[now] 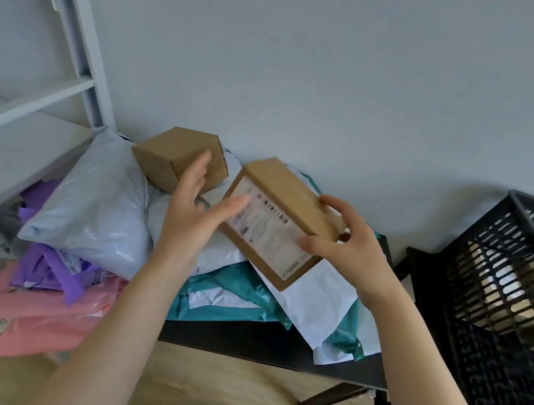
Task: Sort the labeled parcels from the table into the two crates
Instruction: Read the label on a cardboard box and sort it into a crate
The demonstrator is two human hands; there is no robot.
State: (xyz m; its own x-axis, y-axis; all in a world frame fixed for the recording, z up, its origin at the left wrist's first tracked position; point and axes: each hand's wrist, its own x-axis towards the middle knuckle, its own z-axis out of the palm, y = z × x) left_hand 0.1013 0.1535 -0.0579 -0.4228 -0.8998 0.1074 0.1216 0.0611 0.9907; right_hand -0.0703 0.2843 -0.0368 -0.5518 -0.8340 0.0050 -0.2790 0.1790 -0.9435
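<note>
Nearest, at lower centre: bare front edge of the dark counter (275,344), heaped with pink plastic mailers (44,303) at lower left and teal plastic mailers (231,292) in the middle. Above that heap, mid-frame: brown cardboard box with white barcode label (276,223), lifted clear and tilted label-up, probably for reading before choosing a crate. Gripped at its right end by the right hand (347,246), thumb on the label face, fingers curled over the far edge. At its left end, the left hand (190,213), straight-fingered, blurred, holding nothing; touching or not, cannot tell. Behind, a second plain brown cardboard box (177,157) resting on a pale blue padded mailer (96,211). At right edge, black slatted plastic crate (516,300), handy for the drop.
</note>
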